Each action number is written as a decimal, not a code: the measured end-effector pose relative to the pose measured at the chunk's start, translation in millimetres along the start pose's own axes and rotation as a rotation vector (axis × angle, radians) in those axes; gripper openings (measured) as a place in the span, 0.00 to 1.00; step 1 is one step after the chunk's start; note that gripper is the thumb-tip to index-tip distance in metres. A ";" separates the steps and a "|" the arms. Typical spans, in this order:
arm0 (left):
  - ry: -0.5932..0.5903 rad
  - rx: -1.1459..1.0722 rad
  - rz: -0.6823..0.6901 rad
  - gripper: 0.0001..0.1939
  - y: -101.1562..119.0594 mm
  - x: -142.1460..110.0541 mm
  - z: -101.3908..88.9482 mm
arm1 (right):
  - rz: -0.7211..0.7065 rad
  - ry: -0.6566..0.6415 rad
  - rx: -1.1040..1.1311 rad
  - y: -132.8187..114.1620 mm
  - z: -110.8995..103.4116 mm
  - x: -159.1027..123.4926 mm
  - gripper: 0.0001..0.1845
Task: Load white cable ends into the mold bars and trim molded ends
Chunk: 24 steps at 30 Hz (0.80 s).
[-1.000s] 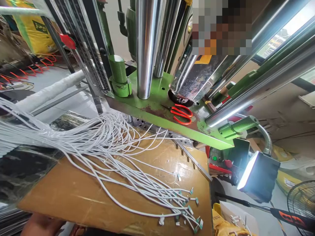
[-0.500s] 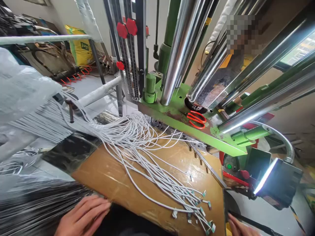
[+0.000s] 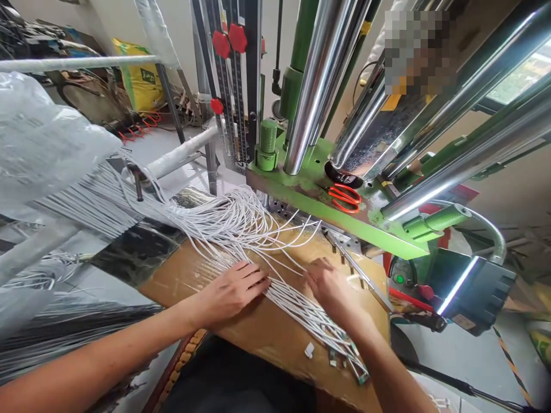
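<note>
Cables (image 3: pixel 241 215), white, many: run in from the left under clear plastic film (image 3: pixel 55 137), bunch in loops at the near side of the green plate (image 3: pixel 279 192), then fan out over the brown bench (image 3: pixel 258 332). Ends with small green-and-white tips (image 3: pixel 362 377) lie toward the bench's lower right.

Left hand (image 3: pixel 235 291): palm down over the cables, fingers bent and close together, tips at the bundle's middle. Grip beneath the hand hidden; cannot tell whether it pinches any.

Right hand (image 3: pixel 329 287): on the other side of the bundle, fingers curled, tips at a cable that reaches them from the upper left. Thumb contact unclear; cannot tell if the cable is pinched. Hands apart, cables between them.

White scraps (image 3: pixel 309 350): on the bench, just beside the tipped ends. Metal bar (image 3: pixel 361 275): slants along the bench's right side, beyond the right hand. Red-handled scissors (image 3: pixel 344 198): on the green plate, near the base of the steel columns (image 3: pixel 312 86). Lamp (image 3: pixel 477 292): lit, to the right of the bench.
</note>
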<state>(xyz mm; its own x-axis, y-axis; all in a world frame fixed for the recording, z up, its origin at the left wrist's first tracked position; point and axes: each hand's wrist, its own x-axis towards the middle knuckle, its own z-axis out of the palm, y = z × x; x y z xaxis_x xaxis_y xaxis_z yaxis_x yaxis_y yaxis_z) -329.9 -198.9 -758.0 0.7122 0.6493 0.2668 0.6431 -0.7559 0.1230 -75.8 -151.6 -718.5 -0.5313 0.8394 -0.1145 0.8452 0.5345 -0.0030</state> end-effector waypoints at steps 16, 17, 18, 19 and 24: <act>-0.315 -0.216 0.045 0.07 -31.9 61.1 -21.8 | 0.123 -0.173 0.702 -7.6 0.0 -19.1 0.08; -0.312 -0.298 0.029 0.06 -32.4 62.5 -24.3 | 0.096 -0.159 0.778 -1.8 -3.7 -18.4 0.08; -0.306 -0.387 -0.013 0.05 -32.9 64.0 -25.8 | 0.084 -0.148 0.847 3.7 -7.1 -17.6 0.09; -0.313 -0.484 -0.076 0.05 -33.6 65.6 -26.2 | 0.082 -0.147 0.903 8.4 -10.0 -16.5 0.10; -0.503 -0.882 -0.380 0.11 -40.5 76.4 -22.1 | 0.093 -0.209 1.076 10.0 -16.8 -11.4 0.14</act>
<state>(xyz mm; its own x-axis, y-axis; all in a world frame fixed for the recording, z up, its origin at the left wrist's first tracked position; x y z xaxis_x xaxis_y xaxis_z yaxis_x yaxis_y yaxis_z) -307.8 -120.6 -721.5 0.6722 0.6618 -0.3320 0.5604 -0.1618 0.8122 -62.3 -154.2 -700.5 -0.5288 0.7842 -0.3248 0.5443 0.0196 -0.8387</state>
